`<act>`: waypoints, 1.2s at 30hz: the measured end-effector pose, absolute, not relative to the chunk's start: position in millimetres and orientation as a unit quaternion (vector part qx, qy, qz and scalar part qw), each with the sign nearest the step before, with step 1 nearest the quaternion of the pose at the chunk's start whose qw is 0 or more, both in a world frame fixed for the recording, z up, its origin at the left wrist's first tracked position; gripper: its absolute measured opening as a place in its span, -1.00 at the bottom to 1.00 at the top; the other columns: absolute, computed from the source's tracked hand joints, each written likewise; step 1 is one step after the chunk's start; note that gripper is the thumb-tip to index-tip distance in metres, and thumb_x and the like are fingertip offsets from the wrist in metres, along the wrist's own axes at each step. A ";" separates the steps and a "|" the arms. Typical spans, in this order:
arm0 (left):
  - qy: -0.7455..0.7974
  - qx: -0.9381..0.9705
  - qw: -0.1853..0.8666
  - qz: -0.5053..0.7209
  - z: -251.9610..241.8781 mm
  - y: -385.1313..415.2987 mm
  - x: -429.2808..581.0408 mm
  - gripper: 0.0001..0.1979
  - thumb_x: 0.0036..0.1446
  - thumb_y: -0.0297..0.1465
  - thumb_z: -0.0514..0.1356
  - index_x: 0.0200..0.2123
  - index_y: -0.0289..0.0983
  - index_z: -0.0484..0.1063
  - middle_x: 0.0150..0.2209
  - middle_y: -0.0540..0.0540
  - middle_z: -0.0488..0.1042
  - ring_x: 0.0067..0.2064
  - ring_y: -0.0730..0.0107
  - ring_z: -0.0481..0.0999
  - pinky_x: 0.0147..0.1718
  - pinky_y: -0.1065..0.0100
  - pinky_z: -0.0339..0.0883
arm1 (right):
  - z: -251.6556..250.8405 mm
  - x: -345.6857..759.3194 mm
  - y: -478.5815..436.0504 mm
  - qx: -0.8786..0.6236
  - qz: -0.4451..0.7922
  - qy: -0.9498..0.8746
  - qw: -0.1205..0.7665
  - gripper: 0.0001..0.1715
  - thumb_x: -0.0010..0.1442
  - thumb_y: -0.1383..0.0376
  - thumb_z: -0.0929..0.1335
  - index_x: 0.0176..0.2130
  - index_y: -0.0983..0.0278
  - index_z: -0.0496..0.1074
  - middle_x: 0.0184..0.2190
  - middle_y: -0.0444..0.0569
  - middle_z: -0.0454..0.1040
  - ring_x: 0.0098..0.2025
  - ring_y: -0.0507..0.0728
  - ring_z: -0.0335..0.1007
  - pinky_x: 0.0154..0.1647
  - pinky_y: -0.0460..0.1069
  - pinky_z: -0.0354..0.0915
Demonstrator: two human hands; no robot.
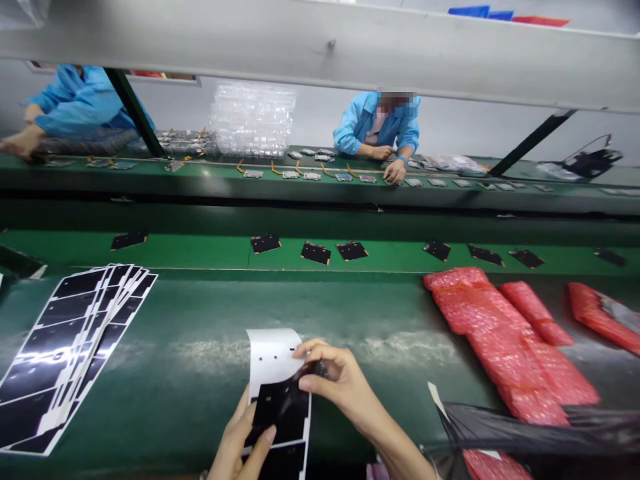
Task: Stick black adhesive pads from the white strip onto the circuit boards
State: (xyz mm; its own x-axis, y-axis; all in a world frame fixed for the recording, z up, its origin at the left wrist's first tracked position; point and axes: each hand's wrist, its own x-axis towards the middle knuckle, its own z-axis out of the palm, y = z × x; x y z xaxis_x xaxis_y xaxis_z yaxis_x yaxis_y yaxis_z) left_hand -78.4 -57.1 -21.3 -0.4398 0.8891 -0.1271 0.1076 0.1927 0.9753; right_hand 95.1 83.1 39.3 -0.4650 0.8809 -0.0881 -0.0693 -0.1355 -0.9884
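Note:
Low in the middle of the view, a white backing sheet [267, 343] carries black adhesive stickers in a column. My left hand [237, 440] grips it by its left side, thumb on the black front. Its upper end is bare white with a few small dark marks. At the sheet's right edge my right hand [345, 383] pinches a black sticker [289, 393] between thumb and fingers. This sticker is lifted and curled at its upper right corner, while its lower part still lies against the backing. The sheet's bottom end runs out of view.
More sticker sheets [65, 340] lie fanned on the workbench [175, 393] at left. Red bubble-wrap packages [505, 340] and a black plastic bag [505, 423] lie at right. Several flat black parts [316, 253] sit on the green belt [215, 250]. Two blue-sleeved co-workers [367, 123] work beyond.

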 end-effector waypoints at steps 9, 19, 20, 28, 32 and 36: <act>0.669 0.575 0.241 0.405 -33.6 -26.0 -140.5 -0.53 0.37 -0.24 0.12 0.31 0.02 0.34 0.32 -0.03 0.36 0.33 0.25 0.33 0.30 0.26 0.10 | 12.1 137.6 101.4 -0.517 0.549 -0.591 0.286 -0.48 0.04 -0.09 0.53 -0.50 0.28 0.45 -0.60 -0.16 0.36 -0.52 0.03 0.26 -0.44 -0.07 0.16; 0.722 0.373 0.304 0.497 -50.8 -25.1 -184.2 -0.47 0.18 -0.09 0.33 0.20 -0.04 0.44 0.32 0.00 0.36 0.42 0.08 0.18 0.44 0.02 -0.09 | -42.7 162.5 118.4 -0.532 0.591 -0.562 0.227 -0.25 -0.17 -0.27 0.55 -0.63 0.24 0.24 -0.71 -0.26 0.16 -0.64 -0.07 -0.03 -0.59 -0.11 -0.10; 0.721 0.374 0.303 0.498 -50.6 -24.4 -182.8 -0.48 0.19 -0.10 0.32 0.20 -0.03 0.44 0.32 0.00 0.36 0.42 0.09 0.18 0.44 0.04 -0.09 | -44.3 162.8 116.4 -0.534 0.594 -0.558 0.224 -0.26 -0.16 -0.26 0.55 -0.63 0.24 0.26 -0.72 -0.26 0.18 -0.65 -0.07 -0.01 -0.60 -0.11 -0.08; 0.718 0.390 0.289 0.498 -49.0 -24.6 -180.7 -0.48 0.21 -0.13 0.32 0.22 -0.07 0.42 0.31 0.00 0.37 0.40 0.09 0.21 0.44 0.09 -0.06 | -45.4 162.3 109.7 -0.543 0.606 -0.534 0.231 -0.28 -0.14 -0.25 0.55 -0.62 0.23 0.26 -0.76 -0.27 0.20 -0.71 -0.08 -0.01 -0.65 -0.12 -0.06; 0.720 0.384 0.291 0.499 -49.1 -25.2 -180.0 -0.46 0.21 -0.14 0.32 0.24 -0.06 0.41 0.32 0.00 0.35 0.41 0.05 0.19 0.44 0.05 -0.05 | -44.0 162.8 109.9 -0.539 0.606 -0.537 0.234 -0.30 -0.11 -0.22 0.55 -0.61 0.24 0.27 -0.76 -0.27 0.20 -0.71 -0.07 0.00 -0.64 -0.11 -0.06; 0.720 0.381 0.295 0.500 -48.4 -24.8 -178.8 -0.47 0.22 -0.15 0.32 0.24 -0.04 0.40 0.33 0.00 0.34 0.42 0.05 0.17 0.44 0.02 -0.06 | -42.7 163.8 109.0 -0.539 0.598 -0.543 0.239 -0.31 -0.07 -0.20 0.55 -0.60 0.23 0.26 -0.74 -0.28 0.16 -0.70 -0.07 0.00 -0.63 -0.10 -0.06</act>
